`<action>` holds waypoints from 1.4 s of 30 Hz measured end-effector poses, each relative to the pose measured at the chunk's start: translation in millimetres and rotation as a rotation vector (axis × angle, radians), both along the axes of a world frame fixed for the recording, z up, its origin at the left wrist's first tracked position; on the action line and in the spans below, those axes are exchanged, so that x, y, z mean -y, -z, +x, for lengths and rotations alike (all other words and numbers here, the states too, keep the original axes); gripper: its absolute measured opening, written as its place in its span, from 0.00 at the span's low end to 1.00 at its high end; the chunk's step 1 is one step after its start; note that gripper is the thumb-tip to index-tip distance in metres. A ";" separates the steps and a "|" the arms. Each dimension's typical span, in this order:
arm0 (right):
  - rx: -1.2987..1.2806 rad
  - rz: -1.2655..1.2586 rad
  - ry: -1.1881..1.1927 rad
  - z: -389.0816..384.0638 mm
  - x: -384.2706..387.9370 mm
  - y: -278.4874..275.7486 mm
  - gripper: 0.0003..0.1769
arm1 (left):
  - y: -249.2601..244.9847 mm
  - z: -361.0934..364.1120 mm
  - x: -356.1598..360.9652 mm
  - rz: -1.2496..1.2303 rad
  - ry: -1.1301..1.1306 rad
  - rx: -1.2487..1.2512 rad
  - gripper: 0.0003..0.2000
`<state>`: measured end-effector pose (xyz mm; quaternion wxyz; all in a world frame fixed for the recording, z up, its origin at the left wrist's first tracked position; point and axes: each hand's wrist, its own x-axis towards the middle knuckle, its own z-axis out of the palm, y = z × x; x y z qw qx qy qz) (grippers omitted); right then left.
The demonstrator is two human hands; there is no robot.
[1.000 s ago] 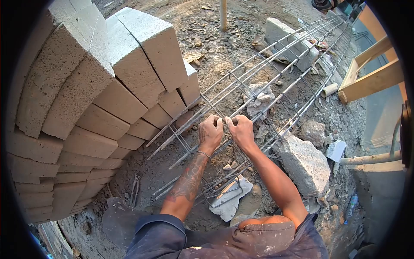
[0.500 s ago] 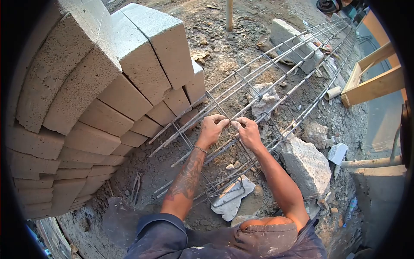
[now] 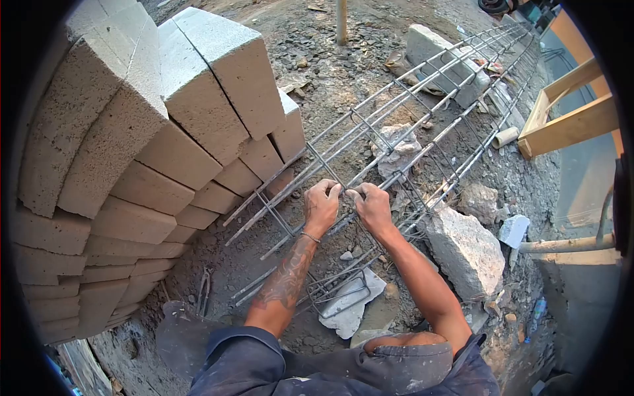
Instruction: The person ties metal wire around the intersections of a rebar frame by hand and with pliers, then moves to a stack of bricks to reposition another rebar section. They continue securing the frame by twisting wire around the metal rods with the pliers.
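Observation:
A long rebar cage (image 3: 389,148) of ribbed bars and square stirrups runs from beside the block stack to the far right. My left hand (image 3: 322,208) is closed, thumb and fingertips pinched close to a stirrup on a middle bar. Facing it across a small gap, my right hand (image 3: 371,208) is pinched the same way at that joint. Whatever thin thing the fingertips hold is too small to make out. The near end of the cage lies above a flat concrete piece (image 3: 353,307). Pincers (image 3: 204,290) lie on the dirt left of my left forearm.
Stacked pale blocks (image 3: 158,185) rise close on the left. A big rock (image 3: 465,254) sits right of my right forearm. Another block (image 3: 446,63) is under the cage's far part. A wooden frame (image 3: 571,125) and a pole (image 3: 568,245) stand at the right.
The view has shifted slightly, moving the blocks and cage a little left. Both hands stay pinched at the same joint, with only a small change in finger position.

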<state>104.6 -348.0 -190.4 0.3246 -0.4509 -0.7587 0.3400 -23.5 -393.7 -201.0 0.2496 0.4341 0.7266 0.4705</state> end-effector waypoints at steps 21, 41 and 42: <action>-0.030 -0.574 0.160 -24.7 -18.8 0.8 0.28 | -24.6 -6.0 7.7 0.144 0.047 -0.043 0.05; -0.043 -0.347 0.115 -16.0 -5.5 1.0 0.23 | -10.3 -1.2 2.0 0.065 -0.008 0.154 0.06; -0.060 -0.293 0.149 -16.4 -2.0 8.4 0.21 | -9.5 1.6 3.4 0.077 -0.029 0.119 0.06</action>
